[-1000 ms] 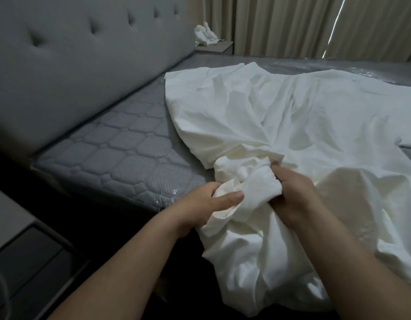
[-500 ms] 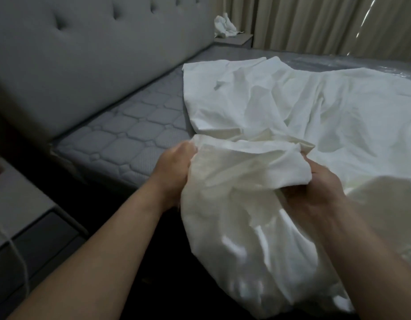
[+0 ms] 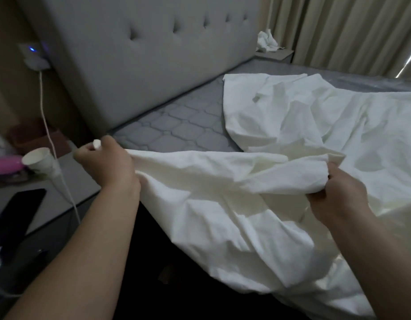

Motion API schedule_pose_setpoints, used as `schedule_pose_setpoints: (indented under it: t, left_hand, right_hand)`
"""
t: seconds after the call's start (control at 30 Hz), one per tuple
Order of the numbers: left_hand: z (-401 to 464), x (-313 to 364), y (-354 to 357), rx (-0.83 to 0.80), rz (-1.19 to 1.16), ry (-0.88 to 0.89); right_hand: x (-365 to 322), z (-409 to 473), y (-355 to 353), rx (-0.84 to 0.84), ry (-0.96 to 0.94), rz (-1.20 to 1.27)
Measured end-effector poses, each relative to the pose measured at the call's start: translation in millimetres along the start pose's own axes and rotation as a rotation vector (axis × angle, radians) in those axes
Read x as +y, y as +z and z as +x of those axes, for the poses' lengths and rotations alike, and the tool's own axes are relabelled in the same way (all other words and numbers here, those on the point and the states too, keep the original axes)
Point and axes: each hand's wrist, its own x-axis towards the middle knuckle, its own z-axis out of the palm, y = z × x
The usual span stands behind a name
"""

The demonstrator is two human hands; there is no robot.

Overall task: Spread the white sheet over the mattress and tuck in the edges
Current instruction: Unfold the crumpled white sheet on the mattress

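A crumpled white sheet (image 3: 304, 125) lies over the right part of a grey quilted mattress (image 3: 179, 125), and its near side hangs off the bed's edge. My left hand (image 3: 107, 160) grips a corner of the sheet near the mattress's head corner, with a bit of cloth poking out of the fist. My right hand (image 3: 336, 195) grips a bunched fold of the same edge further right. Between the two hands the sheet edge is stretched out. The strip of mattress along the headboard is bare.
A grey tufted headboard (image 3: 153, 54) backs the bed. At the left a nightstand (image 3: 68, 181) carries a paper cup (image 3: 39, 160), a dark phone (image 3: 17, 211), a pink object (image 3: 5, 166) and a white charger cable (image 3: 49, 139). Curtains (image 3: 338, 31) and a far nightstand with white cloth (image 3: 268, 41) stand behind.
My hands have drawn apart: the left went toward the head corner of the mattress with the sheet corner, the right stayed right. The bunched edge is now pulled out wide.
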Motion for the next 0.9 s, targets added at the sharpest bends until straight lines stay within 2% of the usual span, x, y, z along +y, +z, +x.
schedule_pose_setpoints:
  t: [0.07,0.1,0.17,0.2,0.27,0.3,0.37,0.4,0.43,0.53,0.63,0.7,0.8,0.9]
  left_hand:
    - [6.8,-12.8,-7.7,-0.059,0.307,0.028]
    - [6.0,-20.4,-10.3,-0.110,0.453,0.100]
    - [-2.5,-34.4,-9.7,-0.373,0.584,0.260]
    - [-12.7,-39.8,-8.0,-0.558,0.593,0.271]
    - [-34.7,-47.6,-6.8,-0.928,0.606,0.157]
    - [-44.2,-51.7,-4.2,-1.092,0.593,0.095]
    - [-63.9,-59.1,4.6,-1.337,0.492,-0.067]
    - [-71.1,-63.6,12.0,-1.404,0.448,-0.137]
    - [-77.8,-65.9,19.1,-1.459,0.425,-0.164]
    - [-91.8,-69.7,39.0,-1.600,0.445,-0.068]
    - [-97.4,-73.7,48.8,-1.592,0.550,-0.051]
    - [-97.9,-76.1,49.7,-1.626,0.574,-0.159]
    - [-99.2,-77.0,48.6,-1.652,0.485,-0.354]
    - [-99.7,-73.1,45.4,-1.717,0.523,-0.356]
  right_hand:
    - [-9.3,3.7,10.9,-0.088,0.007,-0.036]
    - [-17.8,0.0,18.6,-0.113,-0.041,-0.101]
    - [-33.5,-22.9,50.3,-0.172,-0.174,-0.093]
    - [-45.7,-44.7,71.1,-0.187,-0.237,-0.001]
    - [-52.8,-55.0,94.5,-0.234,-0.235,0.129]
    - [-54.4,-56.9,101.4,-0.233,-0.224,0.109]
    - [-51.2,-67.0,107.2,-0.291,-0.200,0.030]
    - [-46.5,-68.1,106.5,-0.312,-0.180,0.007]
    - [-42.6,-67.7,103.0,-0.321,-0.158,-0.010]
    - [-35.5,-64.1,93.3,-0.352,-0.100,-0.018]
    - [-35.4,-58.9,86.0,-0.402,-0.068,0.019]
    - [-35.6,-55.6,84.4,-0.416,-0.049,0.054]
    - [-32.7,-52.7,85.9,-0.421,-0.044,0.101]
    - [-27.5,-48.1,90.0,-0.436,-0.038,0.100]
